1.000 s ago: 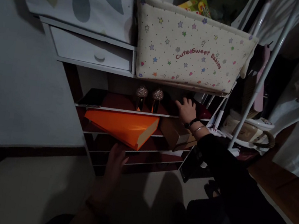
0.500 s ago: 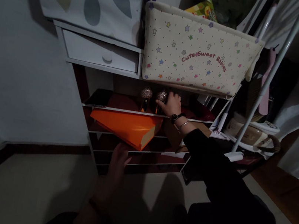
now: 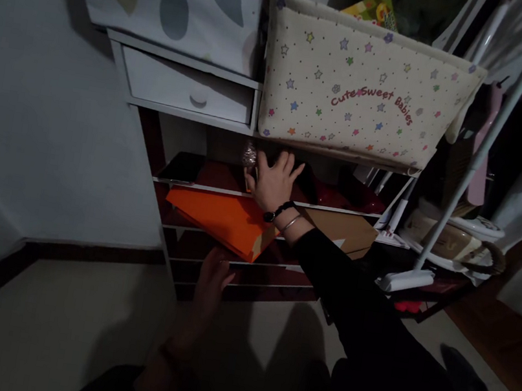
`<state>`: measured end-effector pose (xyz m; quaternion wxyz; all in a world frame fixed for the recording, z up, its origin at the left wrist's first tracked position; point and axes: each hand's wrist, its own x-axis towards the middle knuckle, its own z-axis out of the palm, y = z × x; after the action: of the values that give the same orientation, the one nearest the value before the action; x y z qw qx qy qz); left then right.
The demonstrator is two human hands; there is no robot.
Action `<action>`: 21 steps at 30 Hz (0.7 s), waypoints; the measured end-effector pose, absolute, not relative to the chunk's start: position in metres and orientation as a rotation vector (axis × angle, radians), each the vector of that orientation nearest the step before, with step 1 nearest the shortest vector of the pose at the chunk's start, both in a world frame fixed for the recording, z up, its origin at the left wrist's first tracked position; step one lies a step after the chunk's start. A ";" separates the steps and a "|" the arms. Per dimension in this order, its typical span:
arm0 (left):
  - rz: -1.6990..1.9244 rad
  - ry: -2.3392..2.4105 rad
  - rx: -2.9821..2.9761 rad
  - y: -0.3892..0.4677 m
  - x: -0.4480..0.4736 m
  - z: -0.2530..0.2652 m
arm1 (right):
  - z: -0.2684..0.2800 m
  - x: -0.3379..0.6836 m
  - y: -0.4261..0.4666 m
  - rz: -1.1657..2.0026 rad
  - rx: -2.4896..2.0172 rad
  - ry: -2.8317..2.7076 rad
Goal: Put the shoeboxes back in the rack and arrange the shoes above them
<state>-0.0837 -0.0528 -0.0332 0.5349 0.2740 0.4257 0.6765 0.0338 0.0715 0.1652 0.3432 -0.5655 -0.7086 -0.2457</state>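
My right hand (image 3: 273,181) reaches onto the upper shelf (image 3: 219,176), its fingers spread. Its thumb is by a glittery high-heeled shoe (image 3: 249,154), which partly shows at the left of the hand; whether they touch I cannot tell. The second glittery shoe is hidden behind the hand. Dark red glossy shoes (image 3: 357,191) stand to the right of it. Below lies an orange box or folder (image 3: 218,218), tilted and sticking out over the lower shelves. My left hand (image 3: 212,280) hovers in shadow below the orange thing, fingers loosely apart and holding nothing.
A star-patterned fabric bin (image 3: 350,124) overhangs the shelf. Left of it are a white drawer (image 3: 188,90) and a leaf-patterned box (image 3: 176,6). A brown cardboard piece (image 3: 344,231) lies lower right. A pole (image 3: 490,138) stands at the right, before a lidded pot (image 3: 446,236).
My right hand has moved left along the shelf, from beside the right glittery shoe to over it, near the left one. My left hand has hardly moved. The view has shifted slightly.
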 end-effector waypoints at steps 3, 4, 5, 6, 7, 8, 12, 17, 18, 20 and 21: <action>1.626 1.028 0.687 -0.053 -0.086 -0.031 | 0.161 0.020 0.070 -0.600 -1.439 -1.901; 1.629 1.033 0.708 -0.054 -0.087 -0.031 | 0.160 0.017 0.069 -0.584 -1.437 -1.941; 1.627 1.037 0.724 -0.054 -0.087 -0.031 | 0.159 0.016 0.068 -0.575 -1.432 -1.985; 1.619 1.041 0.731 -0.055 -0.088 -0.031 | 0.158 0.015 0.068 -0.574 -1.420 -2.026; 1.609 1.050 0.725 -0.055 -0.089 -0.031 | 0.156 0.015 0.068 -0.580 -1.401 -2.059; 1.600 1.056 0.717 -0.056 -0.089 -0.031 | 0.155 0.017 0.069 -0.591 -1.378 -2.078; 1.611 1.028 0.732 -0.059 -0.091 -0.031 | 0.152 0.034 0.077 -0.597 -1.351 -2.044; 1.628 1.004 0.688 -0.062 -0.091 -0.026 | 0.156 0.068 0.076 -0.607 -1.471 -2.019; 1.622 1.003 0.677 -0.062 -0.091 -0.025 | 0.155 0.075 0.074 -0.614 -1.501 -1.981; 1.617 1.010 0.656 -0.062 -0.090 -0.023 | 0.153 0.087 0.070 -0.607 -1.559 -1.895; 1.611 1.015 0.647 -0.063 -0.090 -0.023 | 0.151 0.092 0.068 -0.593 -1.585 -1.858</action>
<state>-0.0901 -0.0628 -0.0230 0.5355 0.2717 0.4261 0.6766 0.0922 0.0680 0.1513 0.3092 -0.5997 -0.7032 -0.2243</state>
